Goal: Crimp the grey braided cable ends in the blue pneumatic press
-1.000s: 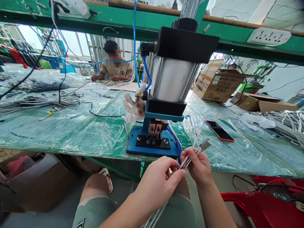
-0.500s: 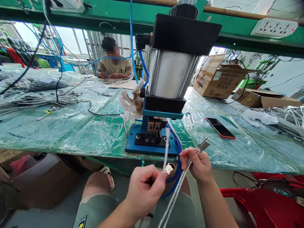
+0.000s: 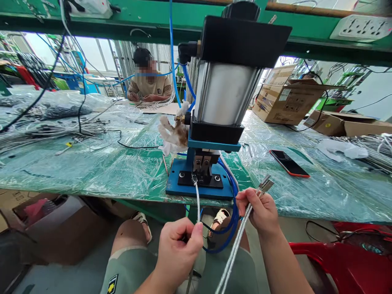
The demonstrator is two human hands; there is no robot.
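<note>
My left hand (image 3: pixel 181 245) pinches a pale braided cable (image 3: pixel 197 200) between thumb and forefinger. The cable's metal-tipped end (image 3: pixel 195 179) meets the lower tooling of a pneumatic press (image 3: pixel 225 94), in front of its dark jaws (image 3: pixel 202 161); how deep it sits there I cannot tell. In my right hand (image 3: pixel 259 208) is a small bundle of similar cables (image 3: pixel 234 253), closed in my fingers, with flat metal ends (image 3: pixel 266 183) sticking out above. These cables hang down toward my lap. The right hand is to the right of the press base (image 3: pixel 173 185), apart from it.
A phone (image 3: pixel 289 163) and a hex key (image 3: pixel 247 149) lie on the plastic-covered table (image 3: pixel 137 171). Blue air hoses (image 3: pixel 234 220) loop below the press. Cable piles lie left and right. Cardboard boxes (image 3: pixel 283 100) stand behind. A person (image 3: pixel 150 83) sits across the table.
My left hand has moved slightly left, bringing the cable's end from beside the press's right side to its lower tooling. The right hand keeps hold of its bundle. The view has shifted slightly.
</note>
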